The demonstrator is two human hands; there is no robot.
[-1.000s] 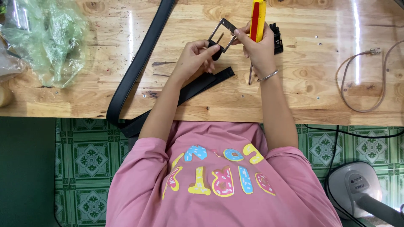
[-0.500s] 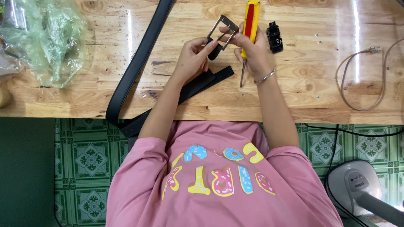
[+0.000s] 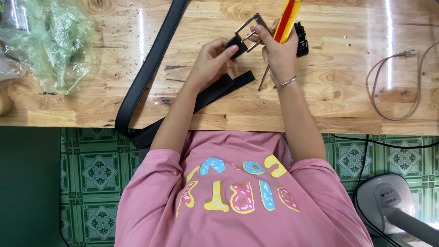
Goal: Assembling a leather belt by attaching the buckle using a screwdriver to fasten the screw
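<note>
My left hand (image 3: 211,59) pinches the black strap end at the buckle, thumb and fingers closed on it. My right hand (image 3: 276,48) grips a screwdriver (image 3: 282,28) with a yellow and red handle, fist closed round the handle, while its fingertips (image 3: 256,31) touch the metal belt buckle (image 3: 249,27). The buckle is a silver rectangular frame, tilted, held up between both hands above the wooden table (image 3: 329,91). The screwdriver's thin metal shaft (image 3: 263,77) sticks out below my right palm, pointing down at the tabletop. I can't tell if the tip touches the wood. A thin metal bangle (image 3: 286,83) sits on my right wrist.

The black belt (image 3: 146,73) runs from the top edge of the table down the left side of my left arm, loops off the near table edge and comes back up under my left forearm. Its cut end (image 3: 242,78) lies flat just beside the shaft.

A small black part (image 3: 300,40) lies on the table just right of my right hand, partly hidden. A crumpled clear plastic bag (image 3: 50,41) lies far left. A thin looped cable (image 3: 393,82) lies far right, well apart from my hands. A grey device (image 3: 388,201) sits on the green patterned floor (image 3: 96,169) at lower right.
</note>
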